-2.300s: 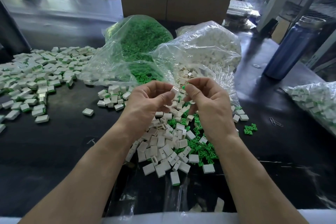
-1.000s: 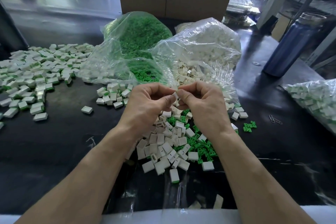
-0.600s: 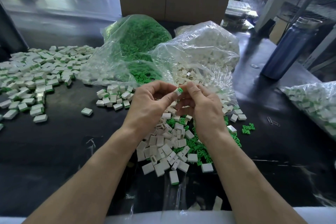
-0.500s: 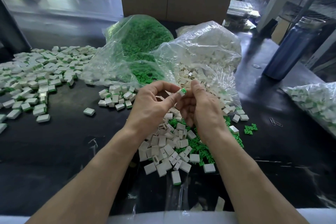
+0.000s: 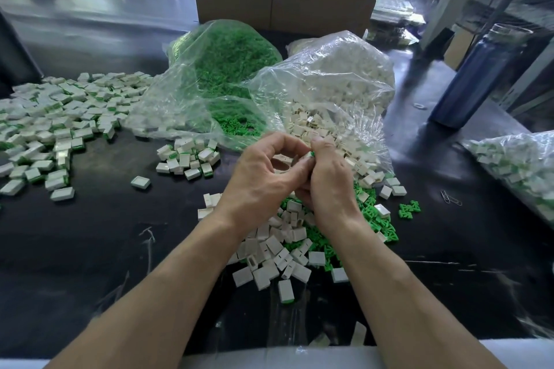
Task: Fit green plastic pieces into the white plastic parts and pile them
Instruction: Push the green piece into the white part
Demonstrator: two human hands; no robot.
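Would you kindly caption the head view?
Both hands, left and right, pinch a green-and-white part above loose pieces.

The piece pinched between the hands, left hand (image 5: 263,180) and right hand (image 5: 326,180), shows only a green sliver (image 5: 311,154), the bag of assembled parts (image 5: 515,165) is cut off at the surface's right edge, and the far benches blur.

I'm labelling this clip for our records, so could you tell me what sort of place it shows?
Probably a small factory or workshop assembly bench: bulk clear bags of green pieces and white parts lie open on a dark worktable, with a large pile of finished parts spread at the left.
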